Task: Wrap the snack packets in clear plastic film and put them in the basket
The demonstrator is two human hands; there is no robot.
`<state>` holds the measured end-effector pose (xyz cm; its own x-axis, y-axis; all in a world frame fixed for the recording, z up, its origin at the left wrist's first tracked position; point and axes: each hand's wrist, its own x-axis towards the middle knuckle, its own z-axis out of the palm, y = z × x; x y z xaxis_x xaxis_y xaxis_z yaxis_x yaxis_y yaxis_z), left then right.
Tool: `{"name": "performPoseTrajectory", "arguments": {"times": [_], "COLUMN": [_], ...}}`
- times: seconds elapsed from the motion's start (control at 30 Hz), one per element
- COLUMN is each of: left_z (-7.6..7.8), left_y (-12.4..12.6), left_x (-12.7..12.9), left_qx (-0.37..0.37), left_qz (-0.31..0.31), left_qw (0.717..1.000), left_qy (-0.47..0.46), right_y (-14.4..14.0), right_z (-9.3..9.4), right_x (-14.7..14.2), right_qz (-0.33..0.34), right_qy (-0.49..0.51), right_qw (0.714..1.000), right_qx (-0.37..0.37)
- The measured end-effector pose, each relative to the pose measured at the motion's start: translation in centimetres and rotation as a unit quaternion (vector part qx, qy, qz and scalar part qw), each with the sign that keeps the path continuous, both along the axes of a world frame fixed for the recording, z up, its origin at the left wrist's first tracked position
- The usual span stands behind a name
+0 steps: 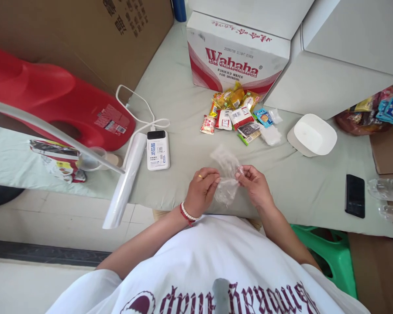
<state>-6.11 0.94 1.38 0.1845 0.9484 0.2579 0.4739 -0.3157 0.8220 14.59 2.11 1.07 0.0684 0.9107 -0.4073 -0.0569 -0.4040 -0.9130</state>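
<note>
A thin clear plastic bag [227,185] is stretched between my two hands above the front of the table. My left hand [203,186], with a ring and a beaded bracelet, pinches its left side between thumb and fingers. On the other side my right hand [253,184] grips the bag's edge the same way. The bag is crumpled and see-through, and nothing shows inside it. Beyond it lies a pile of small wrapped snacks [240,117] in yellow, red, white and blue packets. To the right of the pile stands a white square bowl [314,135].
A white power bank [158,150] with a cable and a roll of clear film [126,183] lie on the left, near a large red jug [59,100]. A Wahaha carton [237,56] stands behind. At right are a phone [355,196] and plastic bottles [388,189].
</note>
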Motion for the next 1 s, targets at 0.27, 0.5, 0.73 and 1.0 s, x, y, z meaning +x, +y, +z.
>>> {"name": "performPoseTrajectory", "arguments": {"times": [0.27,0.5,0.73,1.0], "left_z": [-1.8,-3.3,-3.4,-2.7], "left_y": [-1.8,-2.0,-2.0,4.3], "left_x": [-1.4,-1.7,-3.9,0.1], "left_qx": [0.034,-0.034,-0.153,-0.19], "left_qz": [0.078,0.087,0.143,0.076], "left_qw": [0.996,0.993,0.975,0.978], "left_qy": [-0.006,-0.068,-0.072,-0.046], "right_y": [0.2,2.6,1.5,-0.3], "right_z": [-0.9,-2.5,-3.1,-2.2], "right_x": [-2.2,-3.7,-1.8,-1.0], "right_qz": [0.055,0.052,0.05,0.059], "right_qy": [0.027,0.027,-0.046,-0.073], "right_qw": [0.996,0.997,0.997,0.994], "right_qx": [-0.069,-0.041,0.027,0.054]}}
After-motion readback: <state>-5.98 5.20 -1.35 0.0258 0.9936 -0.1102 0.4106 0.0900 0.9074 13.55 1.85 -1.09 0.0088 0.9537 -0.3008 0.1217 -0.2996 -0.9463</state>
